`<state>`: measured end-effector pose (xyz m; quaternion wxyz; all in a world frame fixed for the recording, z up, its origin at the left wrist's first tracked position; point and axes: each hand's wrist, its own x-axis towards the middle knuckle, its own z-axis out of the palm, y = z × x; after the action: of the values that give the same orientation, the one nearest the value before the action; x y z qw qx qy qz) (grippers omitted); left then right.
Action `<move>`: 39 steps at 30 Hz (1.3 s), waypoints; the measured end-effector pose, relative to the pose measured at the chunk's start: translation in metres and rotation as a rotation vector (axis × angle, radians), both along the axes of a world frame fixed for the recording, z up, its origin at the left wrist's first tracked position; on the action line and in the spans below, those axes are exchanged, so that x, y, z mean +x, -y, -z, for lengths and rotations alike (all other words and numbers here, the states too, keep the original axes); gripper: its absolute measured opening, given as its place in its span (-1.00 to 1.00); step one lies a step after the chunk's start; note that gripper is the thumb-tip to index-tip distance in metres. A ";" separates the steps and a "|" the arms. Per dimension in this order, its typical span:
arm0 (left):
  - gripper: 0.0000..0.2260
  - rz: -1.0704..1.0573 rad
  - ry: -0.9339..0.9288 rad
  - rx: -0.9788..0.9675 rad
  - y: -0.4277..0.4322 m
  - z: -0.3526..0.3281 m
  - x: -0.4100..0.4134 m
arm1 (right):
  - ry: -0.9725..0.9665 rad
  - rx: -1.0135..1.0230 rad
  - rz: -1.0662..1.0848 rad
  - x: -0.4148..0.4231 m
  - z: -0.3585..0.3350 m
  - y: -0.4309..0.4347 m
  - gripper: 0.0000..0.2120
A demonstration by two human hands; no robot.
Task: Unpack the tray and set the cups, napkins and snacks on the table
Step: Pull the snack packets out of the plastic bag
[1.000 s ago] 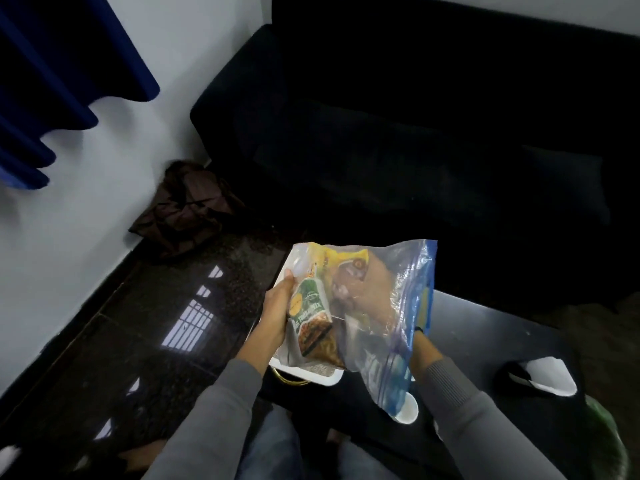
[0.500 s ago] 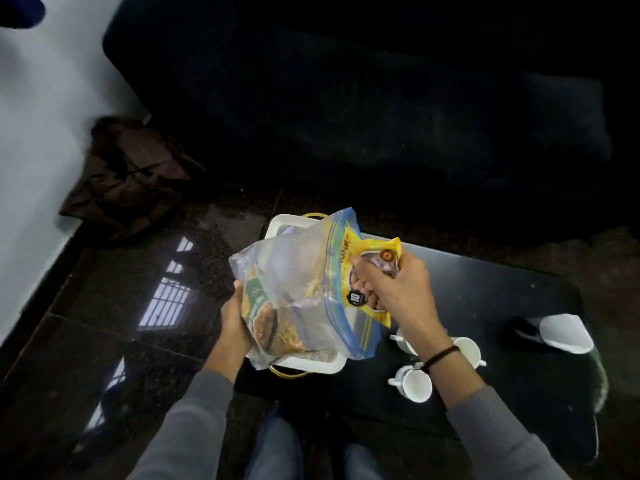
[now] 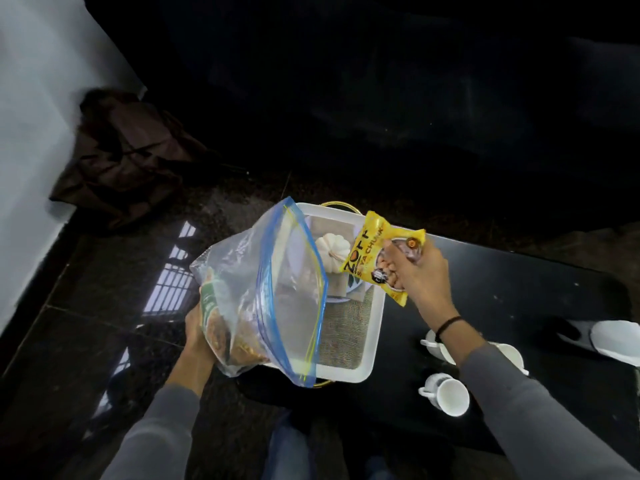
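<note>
Your right hand (image 3: 417, 271) has its fingers curled tight around a yellow crinkly snack packet (image 3: 375, 251), holding it up in the air over the far right corner of the white rectangular plastic tray (image 3: 375, 327), clear of the bag. Your left hand (image 3: 197, 336) is cupped under a big clear zip-top plastic bag with a blue seal strip (image 3: 273, 292), fingers wrapped round its bottom; the bag's mouth gapes open toward the tray, and there's a green-labelled snack pack (image 3: 213, 306) plus some brownish stuff inside it, low down by your palm. The tray sits at the left end of the black low table (image 3: 512, 292) with a woven mat in it and a small white pumpkin-shaped thing (image 3: 331, 248) on a folded beige napkin (image 3: 337, 285). Right of the tray, near your right forearm, three white ceramic cups (image 3: 448, 396) stand on the table, two partly hidden behind your grey sleeve (image 3: 526, 403). Further right there's a white shoe (image 3: 613, 339) at the table edge.
</note>
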<state>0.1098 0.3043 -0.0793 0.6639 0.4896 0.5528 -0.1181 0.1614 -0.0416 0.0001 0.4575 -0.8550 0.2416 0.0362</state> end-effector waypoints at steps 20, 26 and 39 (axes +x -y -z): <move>-0.77 -0.009 0.044 0.003 0.003 0.020 0.014 | -0.090 0.151 -0.108 0.054 0.096 -0.001 -0.72; -0.74 -0.028 0.043 0.037 0.026 0.009 0.018 | 0.089 0.496 -0.179 0.029 0.029 -0.012 -0.89; -0.57 0.172 0.027 0.465 0.074 0.003 0.014 | -0.445 0.809 -0.359 -0.015 0.019 -0.055 -0.20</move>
<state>0.1242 0.2307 -0.0824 0.5283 0.6760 0.5124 -0.0373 0.1468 0.0131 -0.0193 0.6767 -0.6084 0.1489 0.3870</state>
